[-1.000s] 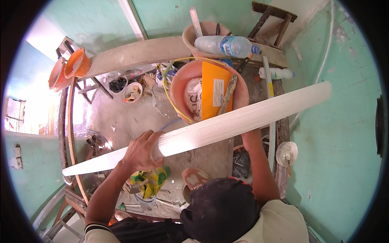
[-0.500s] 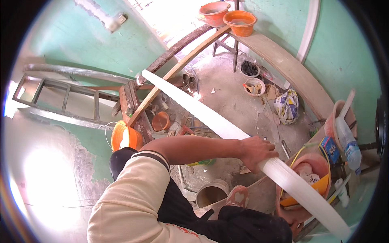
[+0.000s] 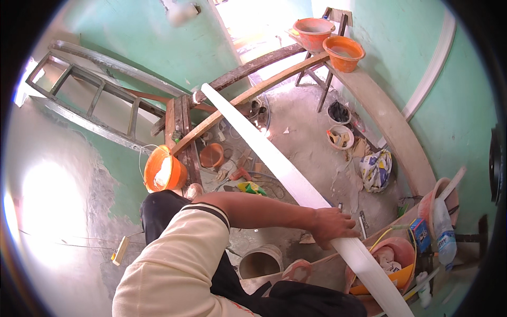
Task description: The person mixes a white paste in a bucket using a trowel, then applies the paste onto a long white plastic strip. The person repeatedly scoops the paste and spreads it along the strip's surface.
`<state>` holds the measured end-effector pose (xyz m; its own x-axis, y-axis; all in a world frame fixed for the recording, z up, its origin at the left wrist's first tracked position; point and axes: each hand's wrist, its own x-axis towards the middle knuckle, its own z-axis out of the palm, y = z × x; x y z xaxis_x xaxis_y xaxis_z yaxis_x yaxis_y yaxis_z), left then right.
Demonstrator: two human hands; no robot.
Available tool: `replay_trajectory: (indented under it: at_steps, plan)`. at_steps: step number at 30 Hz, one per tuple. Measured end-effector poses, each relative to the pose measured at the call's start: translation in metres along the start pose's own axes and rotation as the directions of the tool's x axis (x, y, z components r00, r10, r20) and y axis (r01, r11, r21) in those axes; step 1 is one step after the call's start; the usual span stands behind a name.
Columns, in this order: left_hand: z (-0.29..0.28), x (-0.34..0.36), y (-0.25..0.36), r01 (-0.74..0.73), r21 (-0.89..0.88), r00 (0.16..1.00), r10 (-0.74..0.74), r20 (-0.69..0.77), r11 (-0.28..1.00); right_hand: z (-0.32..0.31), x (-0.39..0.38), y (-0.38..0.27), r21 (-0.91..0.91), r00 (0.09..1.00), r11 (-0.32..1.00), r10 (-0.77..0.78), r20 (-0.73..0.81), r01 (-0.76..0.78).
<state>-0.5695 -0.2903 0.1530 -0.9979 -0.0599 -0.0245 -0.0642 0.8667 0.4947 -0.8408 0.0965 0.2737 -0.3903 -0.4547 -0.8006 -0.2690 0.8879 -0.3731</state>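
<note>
A long, flat white trim strip (image 3: pixel 274 169) runs slantwise from the timber beams at upper left down past the lower edge at right. My left hand (image 3: pixel 334 226) is closed over it, palm down, with the fingers wrapped across its top and edge. My left forearm reaches across from the left. Beneath the strip's near end stands a reddish bucket (image 3: pixel 397 248) with a yellow handle, an orange flat tool (image 3: pixel 381 282) and some pale stuff in it. My right hand does not show.
Crossed wooden beams (image 3: pixel 253 92) lie ahead, with two orange basins (image 3: pixel 344 55) at their far end. An orange bucket (image 3: pixel 168 168) stands left. A plank (image 3: pixel 388 113) runs along the right wall. A plastic bottle (image 3: pixel 444 235) and blue box (image 3: pixel 420 232) are at right. Debris covers the floor.
My view has shifted, so the room sits differently in the picture. The strip now lies more steeply across it, still in my left hand. A hand-like shape near the lower right no longer shows.
</note>
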Motion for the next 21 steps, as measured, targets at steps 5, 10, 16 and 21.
replay_trajectory:
  at_steps: [5, 10, 16, 21]
  plan:
    - [-0.004, -0.012, -0.003, -0.011, 0.033, 1.0, 0.011, -0.011, 0.999, -0.041, -0.016, -0.098, 0.097, 0.936, 0.944, -0.326, 0.129, 0.315]
    - [-0.017, -0.027, -0.006, 0.06, 0.044, 0.998, -0.06, -0.002, 0.997, -0.08, 0.002, -0.136, -0.029, 0.843, 0.845, -0.529, 0.095, 0.533]
    - [-0.061, -0.099, -0.045, 0.238, 0.088, 0.97, -0.232, -0.067, 0.967, -0.076, 0.041, -0.174, -0.101, 0.754, 0.748, -0.652, 0.076, 0.656]
    - [-0.125, -0.247, -0.104, 0.649, 0.079, 0.761, -0.647, -0.056, 0.757, -0.038, 0.035, -0.281, -0.297, 0.754, 0.696, -0.632, 0.18, 0.654]
